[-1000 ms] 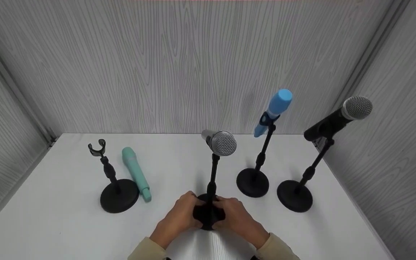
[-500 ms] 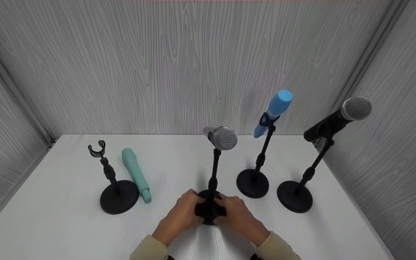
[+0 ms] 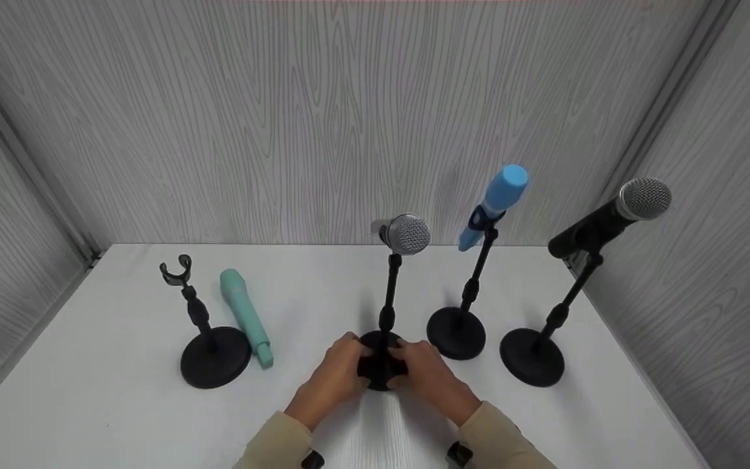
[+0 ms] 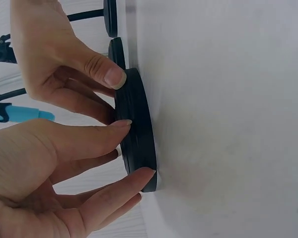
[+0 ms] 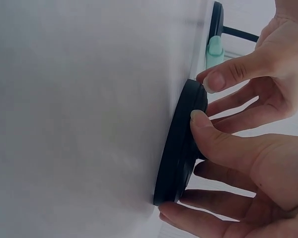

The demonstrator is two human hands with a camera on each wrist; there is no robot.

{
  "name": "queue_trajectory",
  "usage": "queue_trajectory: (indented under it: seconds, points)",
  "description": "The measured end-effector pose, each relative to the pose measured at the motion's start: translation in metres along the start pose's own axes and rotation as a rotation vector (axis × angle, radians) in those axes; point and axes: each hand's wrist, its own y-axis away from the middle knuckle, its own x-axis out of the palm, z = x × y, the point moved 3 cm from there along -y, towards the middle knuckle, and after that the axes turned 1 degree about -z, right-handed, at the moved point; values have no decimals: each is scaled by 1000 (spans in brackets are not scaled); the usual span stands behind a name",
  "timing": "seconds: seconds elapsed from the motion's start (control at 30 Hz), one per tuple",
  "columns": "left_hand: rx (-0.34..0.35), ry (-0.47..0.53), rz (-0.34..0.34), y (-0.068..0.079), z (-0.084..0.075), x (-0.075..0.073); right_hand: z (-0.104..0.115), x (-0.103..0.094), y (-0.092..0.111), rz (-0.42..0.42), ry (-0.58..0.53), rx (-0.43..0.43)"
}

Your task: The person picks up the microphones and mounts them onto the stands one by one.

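Observation:
In the head view, a silver-headed microphone [image 3: 409,234] sits atop a black microphone stand [image 3: 388,293] in the middle of the table. My left hand [image 3: 337,374] grips the left side of the stand's round base, and my right hand [image 3: 428,378] grips its right side. Both wrist views show thumbs and fingers pinching the rim of the black base [image 4: 138,134], low at the white surface. Whether the base fully touches the table, I cannot tell. The stand's pole rises upright between the hands.
At right stand two more stands, one bearing a blue microphone [image 3: 504,190], the other a black microphone with silver head [image 3: 644,198]. Left are a bare stand with an open clip [image 3: 176,273] and a teal microphone [image 3: 246,316] lying beside its base. Grey wood-grain panels enclose the table.
Both hands have moved the middle stand away from me, toward the back of the table and slightly right, still gripping its base. The other stands and the teal microphone stay put.

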Motion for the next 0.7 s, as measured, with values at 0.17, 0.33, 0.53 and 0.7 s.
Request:
queue_trajectory:
  seconds: [0.17,0.33,0.53,0.7]
  points:
    - [-16,6,-9,-8,2,1,-3,-2,-8,35,-1,38]
    - [-27,9,-27,-18,6,3,-8,-2,-17,38,39,51]
    - [-48,-5,-39,-30,6,6,-17,2,-30,61,53,96]
    - [-37,-34,-72,-42,6,8,-26,2,-41,60,49,119]
